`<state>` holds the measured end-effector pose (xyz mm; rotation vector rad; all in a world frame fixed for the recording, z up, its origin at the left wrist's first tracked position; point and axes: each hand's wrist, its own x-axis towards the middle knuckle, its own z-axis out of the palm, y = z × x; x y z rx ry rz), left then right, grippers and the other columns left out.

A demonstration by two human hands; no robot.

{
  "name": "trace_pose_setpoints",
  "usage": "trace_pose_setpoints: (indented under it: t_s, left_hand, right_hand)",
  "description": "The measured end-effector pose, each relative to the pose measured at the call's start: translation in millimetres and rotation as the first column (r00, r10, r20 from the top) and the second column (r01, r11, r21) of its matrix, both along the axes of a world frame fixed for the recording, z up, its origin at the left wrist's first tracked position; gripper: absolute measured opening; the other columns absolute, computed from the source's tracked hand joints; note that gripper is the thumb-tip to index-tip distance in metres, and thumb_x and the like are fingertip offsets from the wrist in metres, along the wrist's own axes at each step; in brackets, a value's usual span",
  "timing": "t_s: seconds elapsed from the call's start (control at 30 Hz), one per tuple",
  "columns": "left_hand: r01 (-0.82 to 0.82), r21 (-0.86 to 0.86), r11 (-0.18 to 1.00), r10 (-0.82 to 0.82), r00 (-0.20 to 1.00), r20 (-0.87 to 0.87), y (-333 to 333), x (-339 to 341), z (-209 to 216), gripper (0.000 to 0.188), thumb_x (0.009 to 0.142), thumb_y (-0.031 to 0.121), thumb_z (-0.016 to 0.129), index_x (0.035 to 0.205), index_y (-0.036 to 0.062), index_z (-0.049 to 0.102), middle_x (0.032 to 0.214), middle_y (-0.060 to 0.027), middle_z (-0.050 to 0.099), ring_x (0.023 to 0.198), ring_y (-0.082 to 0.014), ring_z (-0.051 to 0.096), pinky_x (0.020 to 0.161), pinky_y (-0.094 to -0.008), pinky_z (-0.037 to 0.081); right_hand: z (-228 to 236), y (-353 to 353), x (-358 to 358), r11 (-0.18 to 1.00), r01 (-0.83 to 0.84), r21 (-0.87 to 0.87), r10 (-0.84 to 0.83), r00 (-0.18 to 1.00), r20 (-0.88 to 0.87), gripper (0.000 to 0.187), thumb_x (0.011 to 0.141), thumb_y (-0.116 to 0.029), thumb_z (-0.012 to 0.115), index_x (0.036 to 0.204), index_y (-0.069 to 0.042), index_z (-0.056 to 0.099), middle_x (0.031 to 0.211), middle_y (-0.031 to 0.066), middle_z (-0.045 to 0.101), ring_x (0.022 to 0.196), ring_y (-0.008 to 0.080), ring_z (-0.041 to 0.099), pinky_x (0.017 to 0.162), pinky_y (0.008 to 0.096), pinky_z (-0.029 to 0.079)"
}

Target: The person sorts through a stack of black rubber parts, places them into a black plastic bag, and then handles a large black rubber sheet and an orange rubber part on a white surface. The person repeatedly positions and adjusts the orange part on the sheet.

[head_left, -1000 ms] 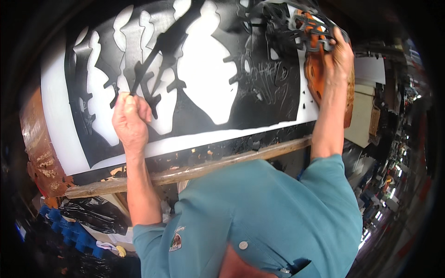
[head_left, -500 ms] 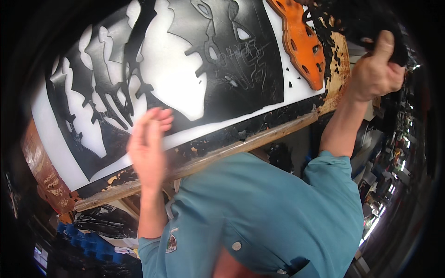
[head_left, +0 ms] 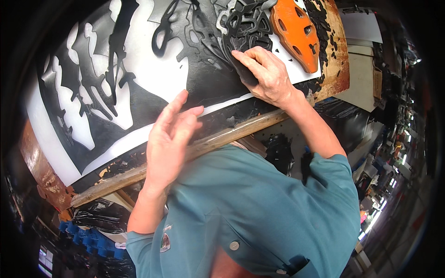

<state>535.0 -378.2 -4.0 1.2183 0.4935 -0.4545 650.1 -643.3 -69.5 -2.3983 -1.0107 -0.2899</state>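
Observation:
My right hand grips the near end of a bundle of black, openwork cut-out pieces, thumb and fingers closed on it. The bundle lies over the right part of a black sheet that has large shaped holes in it. Through the holes shows a white board underneath. My left hand hovers by the sheet's near edge with its fingers apart and nothing in them. To the right of the bundle lies an orange slab-like form with dark slots.
A worn wooden rail runs along the bench's near edge. Small black scraps litter the brown bench surface at right. Flat pale sheets are stacked beyond it. Blue pieces and black plastic sit below the bench at left.
My right hand has swung in from the far right and brought the black pieces down over the sheet. My left hand has moved a little to the right, its fingers now spread wider.

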Motion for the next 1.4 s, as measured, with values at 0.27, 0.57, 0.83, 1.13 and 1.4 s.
trace_pose_setpoints:
  t_s: [0.27,0.57,0.83,1.13,1.4]
  left_hand:
    - [-0.364,-0.507,0.781,0.222,0.921,-0.32,-19,-22,-12,0.057,0.106,0.021,0.058,0.148,-0.0141,0.04,0.153,-0.031,0.047,0.14,-0.0395,0.052,0.117,-0.0453,0.046]
    - [-0.461,-0.58,0.672,0.309,0.886,-0.346,-47,-36,-21,0.06,0.109,0.028,0.054,0.159,0.0031,0.034,0.165,-0.0127,0.039,0.147,-0.026,0.044,0.113,-0.0393,0.042]
    - [-0.366,-0.693,0.621,0.326,0.925,-0.196,-60,-28,-44,0.019,0.106,0.021,0.062,0.118,0.0061,0.065,0.124,-0.0067,0.068,0.122,-0.0226,0.062,0.106,-0.0394,0.049]
    - [-0.346,-0.662,0.665,0.329,0.931,-0.156,-81,3,-67,0.018,0.103,0.011,0.066,0.104,-0.0047,0.073,0.115,-0.0125,0.073,0.11,-0.0207,0.069,0.112,-0.0439,0.051]
    - [-0.348,-0.744,0.571,0.373,0.917,-0.142,-103,24,-64,0.043,0.108,0.016,0.055,0.146,-0.0029,0.049,0.143,-0.0163,0.063,0.143,-0.0304,0.05,0.123,-0.0465,0.037]
  right_hand:
    - [-6,-4,4,0.985,0.003,0.172,0.006,0.999,-0.054,0.046,0.078,0.004,0.078,0.122,-0.004,0.071,0.091,0.0095,0.064,0.074,0.0253,0.065,0.064,0.0346,0.054]
    - [-9,-10,5,0.966,-0.002,0.258,0.045,0.986,-0.16,0.043,0.085,0.001,0.077,0.127,-0.003,0.069,0.094,0.0106,0.063,0.074,0.0245,0.064,0.065,0.0336,0.053]
    - [-4,-10,4,0.958,-0.007,0.288,0.056,0.985,-0.162,0.04,0.088,-0.001,0.075,0.128,-0.006,0.07,0.096,0.011,0.063,0.075,0.025,0.064,0.066,0.0343,0.053]
    - [2,-6,0,0.984,-0.064,0.165,0.086,0.988,-0.13,0.041,0.085,-0.001,0.076,0.125,-0.003,0.069,0.095,0.0121,0.063,0.077,0.0282,0.064,0.066,0.0365,0.054]
    - [9,-14,19,0.973,-0.152,0.177,0.195,0.945,-0.262,0.045,0.088,-0.015,0.081,0.129,0.001,0.067,0.096,0.0156,0.066,0.08,0.0253,0.067,0.072,0.0351,0.057]
